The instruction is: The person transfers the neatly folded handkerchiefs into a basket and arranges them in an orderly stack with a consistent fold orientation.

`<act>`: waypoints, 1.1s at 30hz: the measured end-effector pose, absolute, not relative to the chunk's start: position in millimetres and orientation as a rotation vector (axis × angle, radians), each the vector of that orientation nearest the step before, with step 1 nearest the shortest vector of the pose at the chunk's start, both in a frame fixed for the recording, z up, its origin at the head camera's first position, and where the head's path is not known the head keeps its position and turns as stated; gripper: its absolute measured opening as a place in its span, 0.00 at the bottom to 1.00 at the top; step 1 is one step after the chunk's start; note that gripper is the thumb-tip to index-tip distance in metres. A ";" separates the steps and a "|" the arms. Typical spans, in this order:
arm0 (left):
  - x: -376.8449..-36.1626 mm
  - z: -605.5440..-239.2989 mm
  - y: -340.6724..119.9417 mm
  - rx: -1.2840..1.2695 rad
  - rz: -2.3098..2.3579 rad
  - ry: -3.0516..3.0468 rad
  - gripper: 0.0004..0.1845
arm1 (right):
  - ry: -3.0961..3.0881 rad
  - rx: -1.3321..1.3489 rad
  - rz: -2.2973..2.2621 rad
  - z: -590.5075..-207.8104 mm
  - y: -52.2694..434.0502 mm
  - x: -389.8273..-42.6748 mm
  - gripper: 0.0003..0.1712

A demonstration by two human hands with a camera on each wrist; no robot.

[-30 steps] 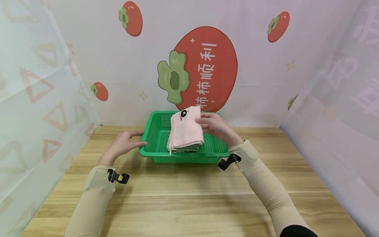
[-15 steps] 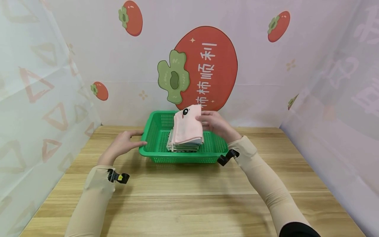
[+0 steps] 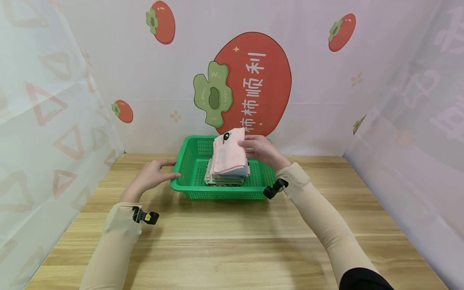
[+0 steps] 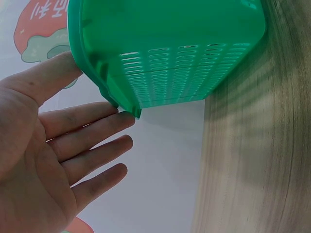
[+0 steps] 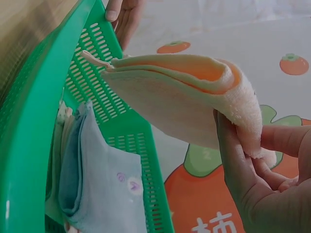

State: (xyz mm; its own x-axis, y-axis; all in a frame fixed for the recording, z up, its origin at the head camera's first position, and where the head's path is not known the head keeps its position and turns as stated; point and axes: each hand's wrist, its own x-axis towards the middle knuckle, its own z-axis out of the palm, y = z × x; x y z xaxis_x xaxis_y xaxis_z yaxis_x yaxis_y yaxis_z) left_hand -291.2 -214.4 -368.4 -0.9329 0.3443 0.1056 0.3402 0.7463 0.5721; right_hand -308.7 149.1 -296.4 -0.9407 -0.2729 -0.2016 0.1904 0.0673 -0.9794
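Observation:
My right hand (image 3: 266,150) pinches the right edge of a folded pink towel (image 3: 229,151) with a black eye-like mark. In the right wrist view the towel (image 5: 180,97) hangs between thumb and fingers, apart from a light blue folded towel (image 5: 109,167) below it. Beneath, a stack of folded towels (image 3: 226,180) lies in the green plastic basket (image 3: 224,195). At the basket's left end my left hand (image 3: 150,177) touches the rim; the left wrist view shows its fingers (image 4: 92,141) fairly straight and spread, the thumb and fingertips at the rim.
The basket stands at the back of a wooden table (image 3: 224,245), close to a white backdrop (image 3: 308,133) printed with red persimmons. White sheets with markings hang on the left and right sides.
The pink towel has risen slightly off the stack with my right hand, shifting a little right, then slightly left; more of the blue towel shows below. My left hand stays at the rim.

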 end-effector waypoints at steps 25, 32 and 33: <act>-291.5 -368.9 -213.5 0.583 0.970 2.928 0.38 | 1.993 0.038 -1.981 -309.4 145.9 -337.1 0.25; -291.4 -368.8 -213.8 0.578 0.976 2.929 0.37 | 1.968 0.068 -1.991 -311.5 146.5 -341.8 0.26; -291.3 -368.6 -213.7 0.577 0.977 2.930 0.37 | 1.962 0.073 -1.992 -311.5 146.1 -342.6 0.26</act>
State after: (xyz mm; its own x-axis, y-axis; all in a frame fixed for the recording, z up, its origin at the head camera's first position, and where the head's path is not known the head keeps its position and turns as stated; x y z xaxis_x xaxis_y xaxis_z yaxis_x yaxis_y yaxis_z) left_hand -291.3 -213.7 -368.6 -0.9325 0.3427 0.1143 0.3427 0.7391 0.5799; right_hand -342.6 146.1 -311.5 -0.9399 -0.2051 -0.2729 0.2759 0.0142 -0.9611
